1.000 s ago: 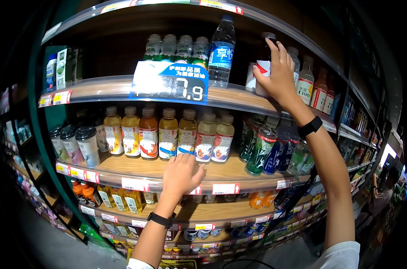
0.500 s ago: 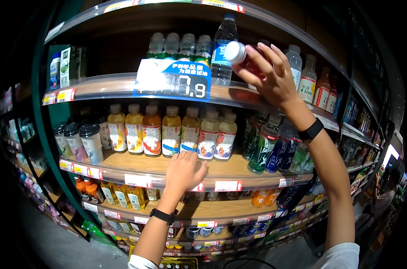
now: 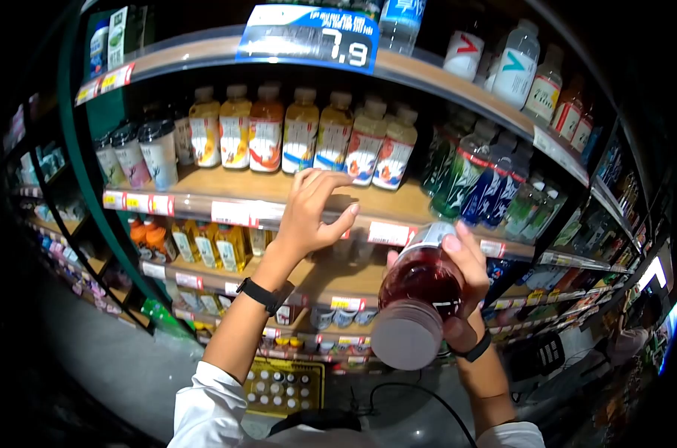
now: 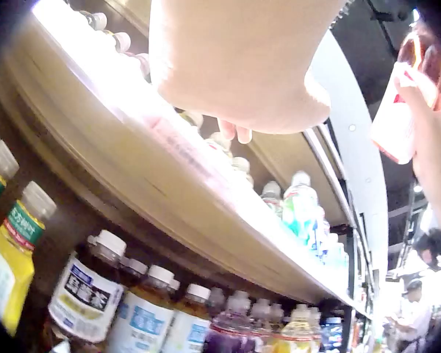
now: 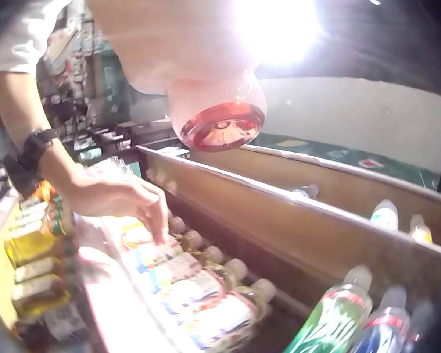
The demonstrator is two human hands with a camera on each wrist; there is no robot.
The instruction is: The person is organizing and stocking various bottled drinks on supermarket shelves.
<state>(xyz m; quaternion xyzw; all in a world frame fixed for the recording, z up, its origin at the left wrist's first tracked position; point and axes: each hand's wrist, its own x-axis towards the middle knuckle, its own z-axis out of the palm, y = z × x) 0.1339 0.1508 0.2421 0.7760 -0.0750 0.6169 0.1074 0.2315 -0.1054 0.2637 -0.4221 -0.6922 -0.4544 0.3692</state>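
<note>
My right hand grips a bottle of dark red drink in front of the shelves. The bottle is tilted, its pale cap facing my head and its label partly hidden by fingers. In the left wrist view the bottle's white label shows; the right wrist view shows its base. My left hand reaches over a shelf's front edge, fingers loosely bent and holding nothing. Its fingertips are close in front of a row of tea bottles with white labels.
Lidded cups stand left of the tea bottles, green bottles and blue bottles to their right. On the shelf above stands a white-labelled bottle with a red V, beside a price sign. A yellow crate of capped bottles sits on the floor.
My right hand has taken the red-drink bottle off the upper shelf and brought it down and towards me. The left hand stays at the tea shelf. The head view has tilted downward.
</note>
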